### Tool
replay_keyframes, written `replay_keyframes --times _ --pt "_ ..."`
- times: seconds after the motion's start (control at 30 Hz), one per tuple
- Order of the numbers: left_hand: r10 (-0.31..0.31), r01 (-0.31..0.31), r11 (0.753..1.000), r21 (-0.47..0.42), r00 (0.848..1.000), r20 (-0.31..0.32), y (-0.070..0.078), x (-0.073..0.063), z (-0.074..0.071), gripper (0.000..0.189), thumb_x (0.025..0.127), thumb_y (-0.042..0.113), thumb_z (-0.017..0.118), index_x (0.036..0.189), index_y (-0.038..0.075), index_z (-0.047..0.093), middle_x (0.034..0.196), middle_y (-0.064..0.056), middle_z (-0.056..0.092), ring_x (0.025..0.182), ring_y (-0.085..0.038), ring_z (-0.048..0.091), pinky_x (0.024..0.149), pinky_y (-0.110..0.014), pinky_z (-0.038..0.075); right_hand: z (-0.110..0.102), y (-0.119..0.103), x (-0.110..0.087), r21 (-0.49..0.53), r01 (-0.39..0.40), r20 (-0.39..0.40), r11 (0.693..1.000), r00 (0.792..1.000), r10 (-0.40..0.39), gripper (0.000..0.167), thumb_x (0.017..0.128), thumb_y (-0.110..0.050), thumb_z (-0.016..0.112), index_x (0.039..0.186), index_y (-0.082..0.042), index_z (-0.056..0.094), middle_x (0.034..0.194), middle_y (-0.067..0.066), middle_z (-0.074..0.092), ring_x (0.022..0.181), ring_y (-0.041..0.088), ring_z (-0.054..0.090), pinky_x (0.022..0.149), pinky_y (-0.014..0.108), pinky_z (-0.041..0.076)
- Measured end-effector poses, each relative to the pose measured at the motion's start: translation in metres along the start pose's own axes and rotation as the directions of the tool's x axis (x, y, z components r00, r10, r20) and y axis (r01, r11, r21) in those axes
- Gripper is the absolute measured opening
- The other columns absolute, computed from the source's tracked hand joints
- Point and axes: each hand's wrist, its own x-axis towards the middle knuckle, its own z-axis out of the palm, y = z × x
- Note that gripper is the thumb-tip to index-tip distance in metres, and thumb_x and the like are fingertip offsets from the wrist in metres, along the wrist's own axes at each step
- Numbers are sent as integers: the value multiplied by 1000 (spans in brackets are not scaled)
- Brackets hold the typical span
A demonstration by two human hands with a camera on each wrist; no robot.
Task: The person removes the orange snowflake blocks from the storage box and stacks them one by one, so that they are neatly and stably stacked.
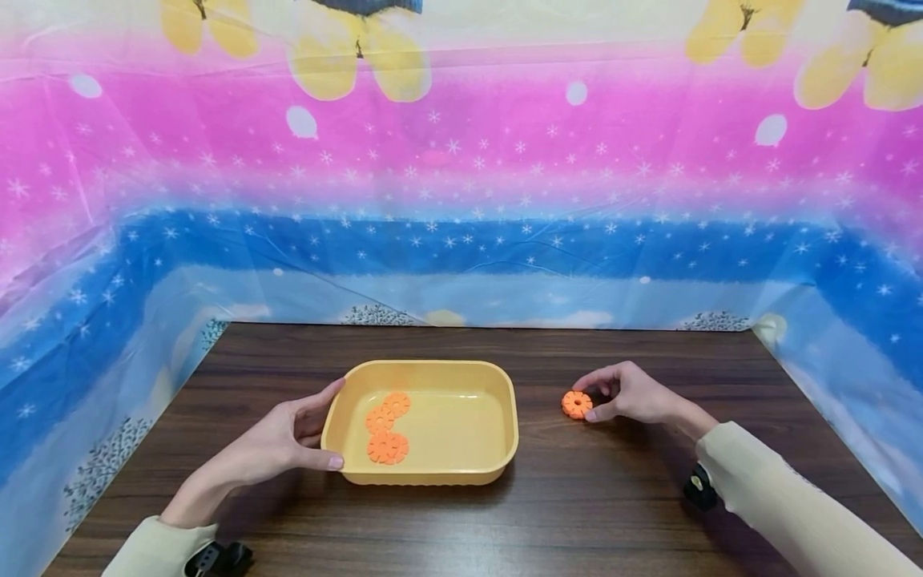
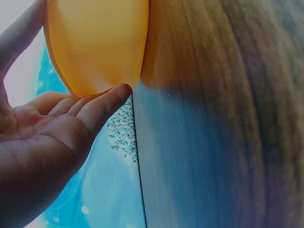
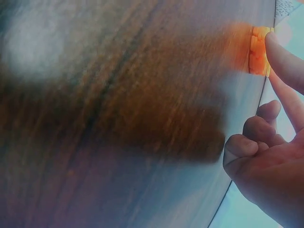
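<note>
A yellow plastic tray [image 1: 454,433] stands on the table, left of the middle. Several flat orange notched discs [image 1: 389,447] lie inside it, toward its left side. My left hand [image 1: 284,437] holds the tray's left end, thumb at the near corner and fingers along the far side; the left wrist view shows the fingers against the tray's outer wall [image 2: 97,45]. To the right of the tray, my right hand [image 1: 630,394] pinches a small stack of orange notched discs [image 1: 577,405] between thumb and index finger. In the right wrist view that stack [image 3: 258,51] is low over the wood, other fingers curled in.
The dark wooden table [image 1: 548,521] carries the tray and the stack. A patterned cloth [image 1: 461,240] in pink and blue surrounds it at the back and both sides. Dark straps [image 1: 216,558] circle the sleeved wrists.
</note>
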Motion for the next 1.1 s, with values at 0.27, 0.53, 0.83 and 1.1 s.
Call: replay_keyframes --times 0.27,0.53,0.83,1.1 --pt "2 -2 1000 8 1000 -8 0 0 0 110 88 7 83 167 2 7 168 -31 15 144 -47 41 107 -32 51 0 -1 0 -9 -3 -5 1000 1000 3 40 85 -10 87 122 -2 75 84 14 52 77 23 42 63 29 33" --pt "9 -9 1000 17 1000 -1 0 0 -1 110 88 8 83 167 2 6 168 -32 15 143 -48 42 107 -32 51 -1 -1 -1 -5 -14 -8 1000 1000 14 41 84 -11 88 122 -2 76 86 12 53 78 23 42 63 29 32" --pt "5 -5 1000 7 1000 -3 0 0 -1 110 88 7 83 167 2 6 167 -32 16 142 -48 43 106 -32 52 0 -1 0 -10 -17 -13 1000 1000 17 41 83 -11 89 121 -2 76 84 14 52 77 24 43 63 29 32" --pt "3 -3 1000 6 1000 -2 0 0 0 110 88 7 83 167 3 6 167 -33 16 143 -48 42 106 -33 52 0 -2 0 -17 -17 -13 1000 1000 17 41 83 -11 89 121 -3 76 85 13 52 77 24 43 63 29 32"
